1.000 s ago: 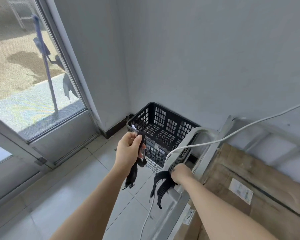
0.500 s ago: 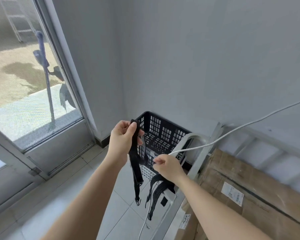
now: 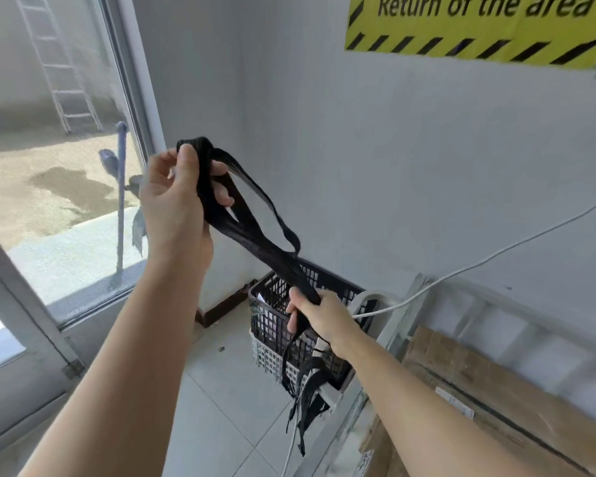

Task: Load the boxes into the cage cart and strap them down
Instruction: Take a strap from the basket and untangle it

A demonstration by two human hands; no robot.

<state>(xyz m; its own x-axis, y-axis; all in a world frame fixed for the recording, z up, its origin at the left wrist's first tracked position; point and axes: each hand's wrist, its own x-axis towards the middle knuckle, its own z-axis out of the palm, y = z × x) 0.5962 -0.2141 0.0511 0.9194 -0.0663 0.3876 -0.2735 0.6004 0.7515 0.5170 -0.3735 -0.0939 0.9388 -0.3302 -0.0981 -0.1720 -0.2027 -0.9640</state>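
Head view: left grip [image 3: 176, 201] clutches a bunched black strap [image 3: 255, 232] high left of the black basket [image 3: 272, 335]; right grip [image 3: 320, 315] grasps it just above the basket. Cardboard box [image 3: 496, 390] lies right of it. Pulling could knot the loops.

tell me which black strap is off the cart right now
The strap pulled taut between the left hand and right hand. The other strap bundle hangs low at the cage cart frame, unheld.
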